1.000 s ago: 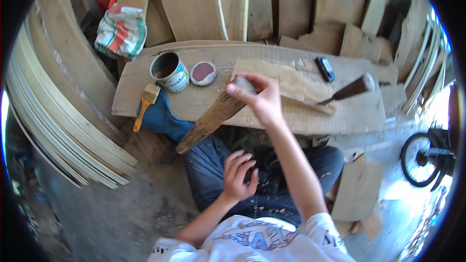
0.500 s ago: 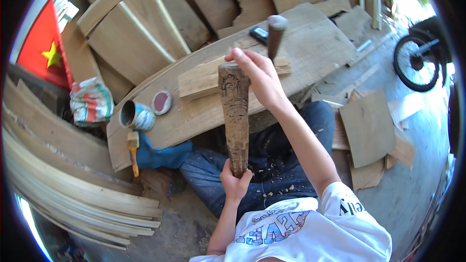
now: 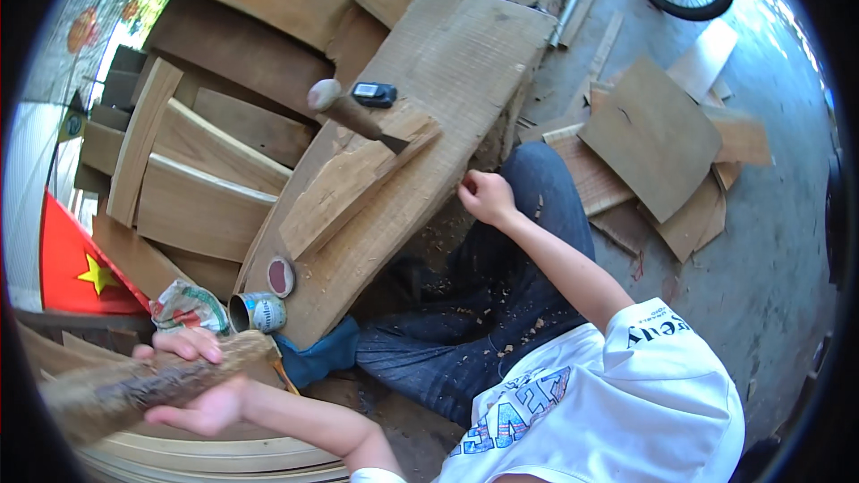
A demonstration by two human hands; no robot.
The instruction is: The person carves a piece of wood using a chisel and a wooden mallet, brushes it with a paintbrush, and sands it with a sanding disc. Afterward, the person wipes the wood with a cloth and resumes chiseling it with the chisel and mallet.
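My left hand (image 3: 215,389) is out at the lower left, its fingers wrapped round a thick, rough wooden club (image 3: 152,385), which lies nearly level and is slightly blurred. My right hand (image 3: 488,197) is closed, fingers curled, by my knee at the near edge of the plank bench (image 3: 474,45). Whether anything is in those fingers is hidden. On the bench lies a long, pale wood block (image 3: 335,192) with a cut upper face. A chisel (image 3: 353,114) with a wooden handle and pale, worn butt stands tilted, its blade tip at the block, no hand on it.
A small black device (image 3: 374,94) lies beyond the chisel. A paint can (image 3: 259,311) and round reddish lid (image 3: 280,276) stand at the bench's left end, near a blue cloth (image 3: 313,353). Loose boards (image 3: 653,139) lie on the floor right; more boards (image 3: 215,206) lean behind.
The club went from upright before my lap to the lower left in my left hand. My right hand left its top and dropped to the bench edge. The view turned.
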